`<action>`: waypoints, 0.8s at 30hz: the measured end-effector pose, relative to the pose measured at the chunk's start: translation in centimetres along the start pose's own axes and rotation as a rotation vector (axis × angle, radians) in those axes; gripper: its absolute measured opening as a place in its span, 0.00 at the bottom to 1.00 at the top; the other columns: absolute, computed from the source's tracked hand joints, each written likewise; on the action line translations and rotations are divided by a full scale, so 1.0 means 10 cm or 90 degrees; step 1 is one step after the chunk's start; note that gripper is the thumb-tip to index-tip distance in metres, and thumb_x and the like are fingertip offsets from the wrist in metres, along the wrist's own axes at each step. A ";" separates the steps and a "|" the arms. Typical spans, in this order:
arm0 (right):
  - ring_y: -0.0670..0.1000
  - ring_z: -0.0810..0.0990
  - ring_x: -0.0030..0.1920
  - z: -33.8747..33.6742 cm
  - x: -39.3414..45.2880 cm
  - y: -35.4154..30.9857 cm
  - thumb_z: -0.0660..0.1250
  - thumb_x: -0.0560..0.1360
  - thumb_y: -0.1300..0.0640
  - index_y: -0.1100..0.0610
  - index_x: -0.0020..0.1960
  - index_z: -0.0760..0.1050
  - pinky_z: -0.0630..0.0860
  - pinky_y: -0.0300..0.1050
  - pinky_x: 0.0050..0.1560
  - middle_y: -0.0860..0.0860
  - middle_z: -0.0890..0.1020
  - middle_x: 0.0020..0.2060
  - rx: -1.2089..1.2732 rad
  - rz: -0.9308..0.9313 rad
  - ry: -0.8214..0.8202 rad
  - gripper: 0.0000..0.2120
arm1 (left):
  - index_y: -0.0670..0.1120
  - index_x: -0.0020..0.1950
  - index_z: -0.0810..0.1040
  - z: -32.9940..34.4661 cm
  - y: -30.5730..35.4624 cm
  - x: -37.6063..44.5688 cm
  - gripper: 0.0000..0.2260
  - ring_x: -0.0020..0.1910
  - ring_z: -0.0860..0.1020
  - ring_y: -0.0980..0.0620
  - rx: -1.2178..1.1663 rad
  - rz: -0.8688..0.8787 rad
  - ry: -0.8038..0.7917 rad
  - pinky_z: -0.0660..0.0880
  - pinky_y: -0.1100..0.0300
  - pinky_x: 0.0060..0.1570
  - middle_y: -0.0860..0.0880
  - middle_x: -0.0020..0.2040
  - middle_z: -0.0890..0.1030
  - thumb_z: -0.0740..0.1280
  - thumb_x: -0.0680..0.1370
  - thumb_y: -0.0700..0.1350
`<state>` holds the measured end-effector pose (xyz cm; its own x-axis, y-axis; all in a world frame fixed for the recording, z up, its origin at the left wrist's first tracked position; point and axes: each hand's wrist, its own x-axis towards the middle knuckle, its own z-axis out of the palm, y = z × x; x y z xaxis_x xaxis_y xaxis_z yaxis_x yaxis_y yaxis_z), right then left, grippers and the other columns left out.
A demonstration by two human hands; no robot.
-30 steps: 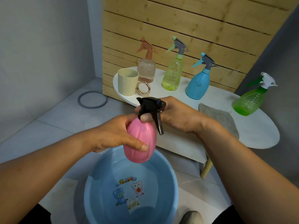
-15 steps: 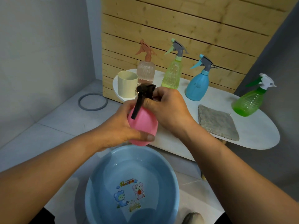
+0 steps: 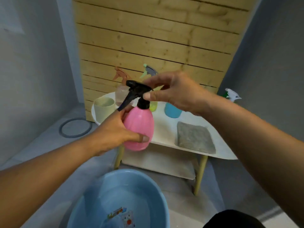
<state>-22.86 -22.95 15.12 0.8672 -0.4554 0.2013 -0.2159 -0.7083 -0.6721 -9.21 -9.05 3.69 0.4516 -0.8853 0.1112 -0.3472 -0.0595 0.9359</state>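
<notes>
The left hand (image 3: pixel 115 134) and right hand (image 3: pixel 177 94) are bare. The left forearm (image 3: pixel 49 178) and the right forearm (image 3: pixel 255 145) are uncovered as far as the near edge of the view. The thumbnails (image 3: pixel 145 138) are short and plain. At the near right is a rounded patch of black clothing (image 3: pixel 230 219), smooth and unmarked; what kind of garment it is cannot be told.

pink spray bottle (image 3: pixel 139 129) | black trigger head (image 3: pixel 137 90) screwed on | upright | held above blue basin (image 3: pixel 92 203)
</notes>
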 end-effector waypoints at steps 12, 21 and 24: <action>0.42 0.81 0.44 -1.68 0.37 0.32 0.77 0.72 0.53 0.51 0.51 0.85 0.77 0.39 0.49 0.47 0.86 0.43 -0.216 -0.030 0.048 0.08 | 0.59 0.70 0.74 0.81 0.81 1.44 0.39 0.62 0.78 0.54 -0.061 0.110 -0.113 0.78 0.59 0.52 0.56 0.63 0.80 0.85 0.63 0.44; 0.46 0.82 0.45 -2.11 0.70 1.24 0.78 0.72 0.53 0.52 0.51 0.86 0.79 0.47 0.52 0.47 0.86 0.42 -0.255 0.043 0.088 0.08 | 0.49 0.74 0.71 1.58 0.55 2.12 0.42 0.64 0.76 0.50 -0.120 0.023 -0.034 0.76 0.57 0.56 0.48 0.67 0.76 0.85 0.64 0.49; 0.48 0.83 0.47 -2.12 0.82 1.58 0.78 0.72 0.51 0.50 0.50 0.85 0.79 0.49 0.54 0.47 0.86 0.42 -0.262 0.065 0.093 0.08 | 0.49 0.72 0.73 1.80 0.37 2.23 0.40 0.59 0.80 0.49 -0.131 0.017 -0.015 0.79 0.57 0.54 0.48 0.64 0.79 0.83 0.62 0.49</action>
<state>-28.65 -49.28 21.27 0.7665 -0.5843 0.2668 -0.4831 -0.7981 -0.3601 -15.20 -37.27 3.60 0.4241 -0.8960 0.1318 -0.1827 0.0579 0.9815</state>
